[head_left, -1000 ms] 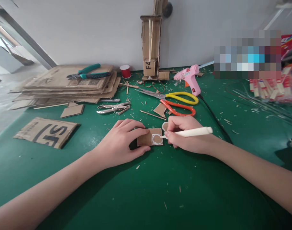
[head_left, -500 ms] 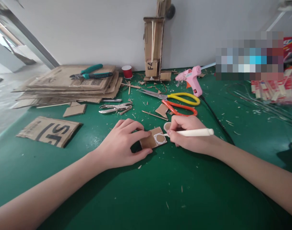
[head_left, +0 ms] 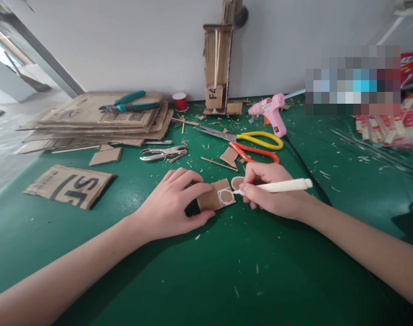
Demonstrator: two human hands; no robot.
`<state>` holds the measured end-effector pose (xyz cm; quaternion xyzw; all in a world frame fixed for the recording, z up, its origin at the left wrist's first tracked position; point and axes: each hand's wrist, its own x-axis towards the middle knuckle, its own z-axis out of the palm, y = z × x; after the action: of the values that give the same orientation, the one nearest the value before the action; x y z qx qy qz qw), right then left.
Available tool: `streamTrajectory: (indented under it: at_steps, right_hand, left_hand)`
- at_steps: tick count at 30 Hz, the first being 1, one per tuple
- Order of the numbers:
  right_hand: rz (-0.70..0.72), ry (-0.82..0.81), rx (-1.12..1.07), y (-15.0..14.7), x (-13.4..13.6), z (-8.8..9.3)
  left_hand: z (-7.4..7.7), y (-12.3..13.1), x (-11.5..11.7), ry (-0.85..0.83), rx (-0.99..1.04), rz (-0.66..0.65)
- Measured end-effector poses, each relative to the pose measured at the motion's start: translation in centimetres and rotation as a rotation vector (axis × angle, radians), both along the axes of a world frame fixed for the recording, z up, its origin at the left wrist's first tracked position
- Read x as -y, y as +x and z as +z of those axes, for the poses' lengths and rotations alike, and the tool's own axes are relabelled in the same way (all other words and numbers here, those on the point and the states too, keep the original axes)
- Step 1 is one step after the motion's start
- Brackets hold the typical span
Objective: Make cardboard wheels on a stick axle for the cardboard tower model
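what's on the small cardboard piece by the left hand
On the cardboard piece, a white-outlined circle shows at right; the left hand covers part of its left end, hiding anything beneath.

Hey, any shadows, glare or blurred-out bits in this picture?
Head view: soft shadow on the green tabletop around the left hand and right hand; head view: pale sheen along the tabletop's left side; head view: a pixelated block masks an area right of the pink glue gun.
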<state>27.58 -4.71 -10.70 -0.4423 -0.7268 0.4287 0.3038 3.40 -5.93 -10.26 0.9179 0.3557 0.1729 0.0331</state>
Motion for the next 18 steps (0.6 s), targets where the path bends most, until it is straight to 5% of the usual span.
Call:
streamTrajectory:
  at_steps: [18]
  right_hand:
    - [0.081,0.434,0.086,-0.15,0.43,-0.07]
  left_hand:
    - [-0.4,-0.01,0.21,-0.044,0.11,-0.064]
